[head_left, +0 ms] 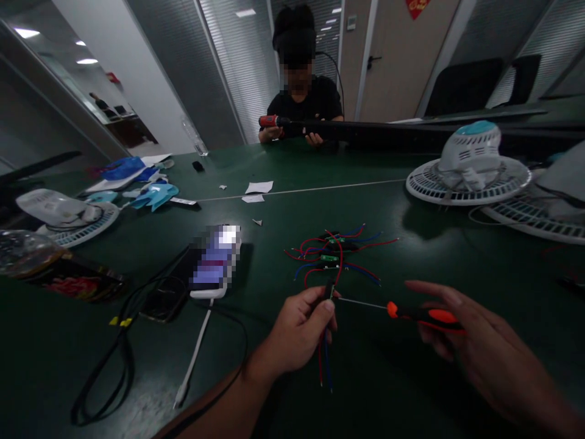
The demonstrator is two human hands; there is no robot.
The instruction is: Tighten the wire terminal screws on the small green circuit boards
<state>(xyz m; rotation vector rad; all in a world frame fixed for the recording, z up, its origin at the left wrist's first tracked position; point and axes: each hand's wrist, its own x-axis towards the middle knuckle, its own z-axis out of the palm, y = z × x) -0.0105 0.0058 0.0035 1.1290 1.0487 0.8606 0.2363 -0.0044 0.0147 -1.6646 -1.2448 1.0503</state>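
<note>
1. Right hand (478, 341) curls loosely round the screwdriver (439, 316), forefinger straight, perhaps for easy turning.
2. Left hand (299, 326) pinches thumb to fingers, likely for steadiness.
3. Wired board (329, 289): clasped there, above the table (365, 207), screwdriver at its edge.

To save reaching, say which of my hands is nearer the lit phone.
Left. Your left hand, holding a circuit board, is right of the lit phone; your right hand, at the screwdriver, is farther right.
</note>
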